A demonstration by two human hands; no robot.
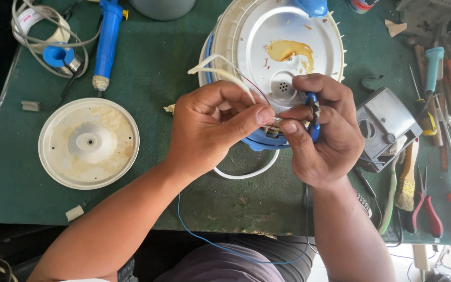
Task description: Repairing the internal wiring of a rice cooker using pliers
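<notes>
Both hands meet over the green bench, in front of an upturned white appliance base with a brown stain and a blue rim. Left hand pinches thin white and red wires between thumb and fingers; the wires arc up from the base. Right hand grips blue-handled pliers, jaws pointing at the wire ends by the left thumb; the jaw tips are hidden by fingers. A round white lid lies well left. A blue desoldering pump lies top left. A grey box sits just right of the right hand, a brush and red pliers beyond it.
</notes>
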